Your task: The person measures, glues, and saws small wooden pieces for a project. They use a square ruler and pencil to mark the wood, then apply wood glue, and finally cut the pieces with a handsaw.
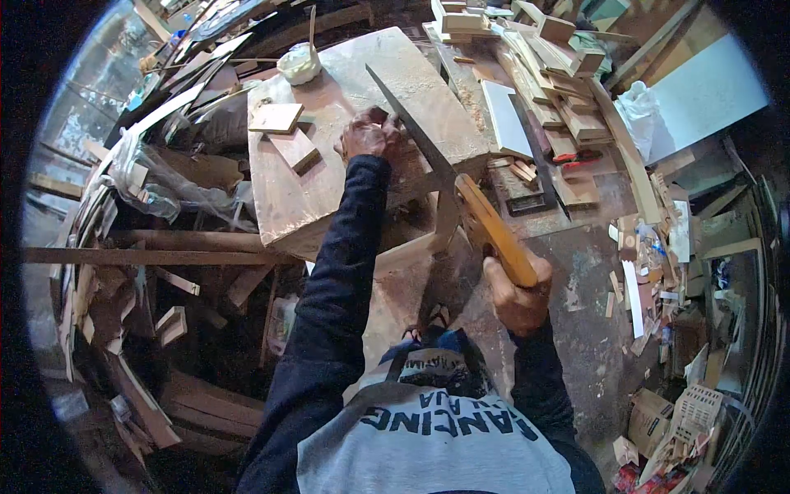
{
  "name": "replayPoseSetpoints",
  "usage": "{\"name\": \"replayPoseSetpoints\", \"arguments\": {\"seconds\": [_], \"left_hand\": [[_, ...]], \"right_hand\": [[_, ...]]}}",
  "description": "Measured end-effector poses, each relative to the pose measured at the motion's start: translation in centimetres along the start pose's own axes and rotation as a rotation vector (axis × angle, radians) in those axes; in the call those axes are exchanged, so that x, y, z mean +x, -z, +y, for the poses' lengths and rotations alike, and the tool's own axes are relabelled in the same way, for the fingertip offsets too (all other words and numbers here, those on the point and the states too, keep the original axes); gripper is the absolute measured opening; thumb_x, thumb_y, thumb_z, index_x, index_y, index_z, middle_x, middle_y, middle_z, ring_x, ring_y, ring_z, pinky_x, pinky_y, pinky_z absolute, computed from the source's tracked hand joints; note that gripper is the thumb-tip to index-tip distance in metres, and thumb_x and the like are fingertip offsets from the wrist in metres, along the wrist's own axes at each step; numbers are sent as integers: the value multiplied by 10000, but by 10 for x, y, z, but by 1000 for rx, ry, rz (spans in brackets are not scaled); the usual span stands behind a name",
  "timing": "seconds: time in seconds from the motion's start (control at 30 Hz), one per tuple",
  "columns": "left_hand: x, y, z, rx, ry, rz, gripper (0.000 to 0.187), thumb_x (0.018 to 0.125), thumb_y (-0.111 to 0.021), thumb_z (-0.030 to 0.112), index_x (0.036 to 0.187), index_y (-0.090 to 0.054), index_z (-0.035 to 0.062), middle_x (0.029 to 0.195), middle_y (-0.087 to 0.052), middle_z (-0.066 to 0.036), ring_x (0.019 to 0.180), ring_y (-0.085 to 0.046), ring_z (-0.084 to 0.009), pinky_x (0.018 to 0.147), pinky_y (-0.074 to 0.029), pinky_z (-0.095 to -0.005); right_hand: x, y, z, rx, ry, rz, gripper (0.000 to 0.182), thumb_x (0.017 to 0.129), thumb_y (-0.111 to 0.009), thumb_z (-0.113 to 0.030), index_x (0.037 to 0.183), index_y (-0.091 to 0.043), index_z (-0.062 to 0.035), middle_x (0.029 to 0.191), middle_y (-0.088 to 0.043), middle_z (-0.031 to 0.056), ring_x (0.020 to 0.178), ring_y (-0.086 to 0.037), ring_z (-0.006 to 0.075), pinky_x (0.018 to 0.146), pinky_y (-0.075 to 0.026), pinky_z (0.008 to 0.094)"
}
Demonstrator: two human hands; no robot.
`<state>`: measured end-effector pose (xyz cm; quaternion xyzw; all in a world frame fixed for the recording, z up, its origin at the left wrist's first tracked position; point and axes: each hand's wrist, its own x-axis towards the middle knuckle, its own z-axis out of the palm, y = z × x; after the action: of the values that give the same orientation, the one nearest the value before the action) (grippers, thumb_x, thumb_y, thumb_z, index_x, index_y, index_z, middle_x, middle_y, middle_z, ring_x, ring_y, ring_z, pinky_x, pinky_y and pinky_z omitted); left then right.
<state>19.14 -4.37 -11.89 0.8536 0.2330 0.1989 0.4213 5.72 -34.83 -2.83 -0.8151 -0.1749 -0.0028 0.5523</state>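
Observation:
My right hand [518, 295] is wrapped round the wooden handle of a handsaw [485, 222]. Its long dark blade slants up and left over the workbench [329, 202], passing just right of my left hand [370, 136]. That hand rests on the bench top near its front right part, fingers curled and closed; whatever they press or hold is hidden. Left of it, two small wood blocks [295, 148] lie partly overlapped. Farther back stands a whitish tub [299, 64] with a stick upright in it.
Right of the bench, a low surface carries stacked wood pieces [568, 107], a white board [506, 119], a second saw [539, 156] and a red-handled tool [576, 156]. Offcuts [650, 272] litter the floor at right. Plastic sheeting [152, 177] and a long beam [156, 251] are at left.

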Motion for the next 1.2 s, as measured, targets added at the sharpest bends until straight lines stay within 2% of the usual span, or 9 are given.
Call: {"name": "replayPoseSetpoints", "arguments": {"seconds": [0.1,0.23,0.43,0.57,0.67,0.73,0.83,0.93,1.2], "left_hand": [[-17,1,24,409,-14,168,399,734,-631,564,905,-692,209,913,-695,-87,899,-653,-279,764,-475,-487],[-21,7,35,300,52,102,432,730,-629,566,922,-690,183,972,-684,-114,957,-631,-328,821,-444,-544],[2,-4,9,300,154,51,237,731,-684,413,888,-705,235,961,-690,-46,978,-626,-284,895,-400,-464],[2,-2,0,289,-121,143,490,752,-619,590,814,-686,109,753,-680,-146,686,-669,-261,647,-520,-410],[58,-33,-94,235,46,18,414,791,-620,530,840,-682,124,738,-683,-103,648,-661,-218,587,-516,-392],[41,-20,-79,335,-377,85,283,813,-649,373,859,-679,95,781,-694,-77,662,-657,-177,566,-506,-336],[-7,13,6,149,-175,52,264,793,-674,321,874,-684,70,853,-705,-93,760,-682,-204,672,-525,-327],[0,5,-9,-61,2,31,266,812,-666,312,871,-681,54,844,-704,-97,747,-676,-201,670,-515,-323],[-25,1,17,74,-31,141,308,868,-550,354,868,-677,73,828,-688,-135,765,-660,-270,705,-495,-356]], "right_hand": [[-30,13,-9,-77,-69,0,219,755,-606,-71,933,-628,55,676,-595,95,623,-577,156,589,-450,300],[-68,28,-12,-163,-138,2,311,747,-593,-66,1027,-628,64,710,-613,95,631,-576,155,604,-449,285],[-21,-3,-9,-103,44,-10,262,773,-587,-44,1012,-622,59,676,-607,94,593,-562,140,575,-446,286],[-17,-7,2,-13,67,-21,171,786,-604,-51,924,-626,46,645,-594,114,579,-559,133,553,-449,293],[-15,-7,-3,18,87,33,144,803,-600,-61,905,-633,35,634,-592,119,587,-568,131,552,-454,297],[-15,0,6,-19,95,-76,321,802,-602,-68,1103,-583,40,750,-631,173,650,-625,212,599,-490,325],[-7,5,12,37,163,-125,498,799,-619,-106,1264,-496,25,873,-637,241,683,-649,351,617,-517,383],[0,10,22,129,220,-63,488,814,-611,-116,1260,-490,41,842,-636,242,671,-653,334,609,-515,378],[1,57,17,175,-6,-23,110,804,-601,-66,773,-608,39,634,-594,118,557,-590,214,552,-457,320]]}}
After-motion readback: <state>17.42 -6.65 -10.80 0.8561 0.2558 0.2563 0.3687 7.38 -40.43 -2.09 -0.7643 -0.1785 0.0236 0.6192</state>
